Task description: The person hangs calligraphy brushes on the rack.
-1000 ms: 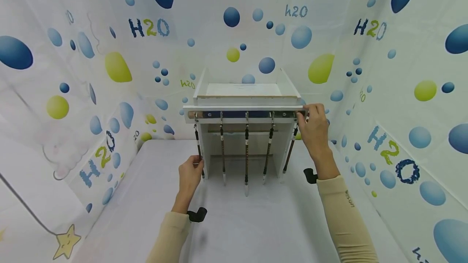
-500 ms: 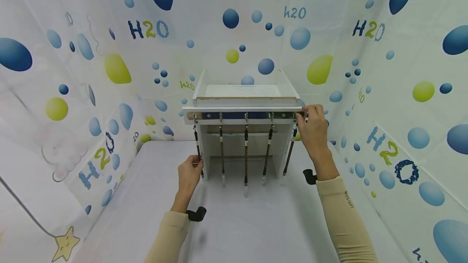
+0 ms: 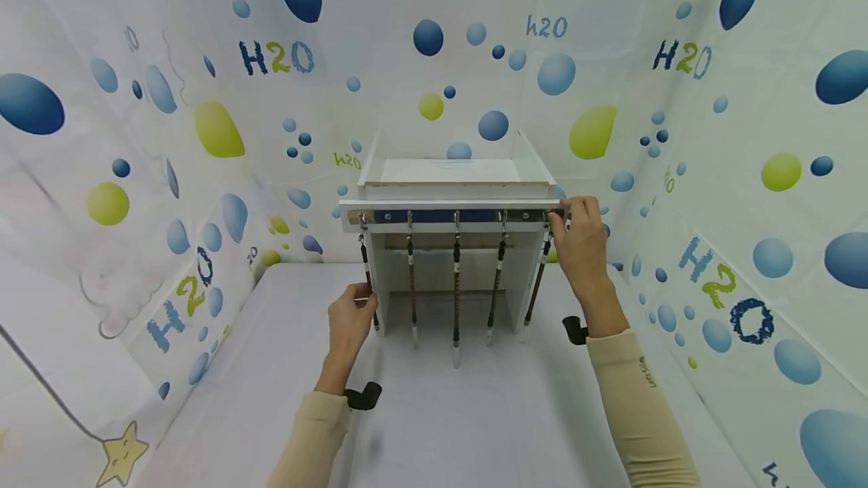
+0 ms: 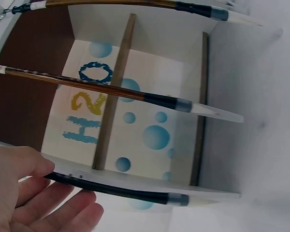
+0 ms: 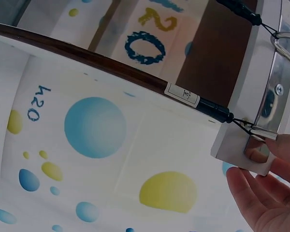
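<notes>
Several writing brushes, such as the middle brush [image 3: 456, 285], hang tips down from hooks on a metal hook rail [image 3: 434, 215] along the front of a white shelf unit [image 3: 515, 277]. My left hand [image 3: 349, 322] pinches the dark handle of the leftmost brush [image 4: 111, 188] between thumb and forefinger, the other fingers spread loosely beneath. At the rail's opposite end, my right hand [image 3: 582, 239] grips the end of the rail, thumb right at the last hook [image 5: 263, 131] and fingers around the board end. From that hook hangs the rightmost brush [image 5: 87, 55] by a black loop.
An open-topped white tray [image 3: 457, 188] forms the upper part of the unit. Below it are narrow wooden crossbars [image 4: 116, 87]. The unit stands on a white-covered table [image 3: 434, 420], with bubble-printed curtains [image 3: 434, 66] behind and at both sides.
The left hand has risen very slightly along the leftmost brush. The right hand keeps its place at the rail end, and the head view has shifted a little.
</notes>
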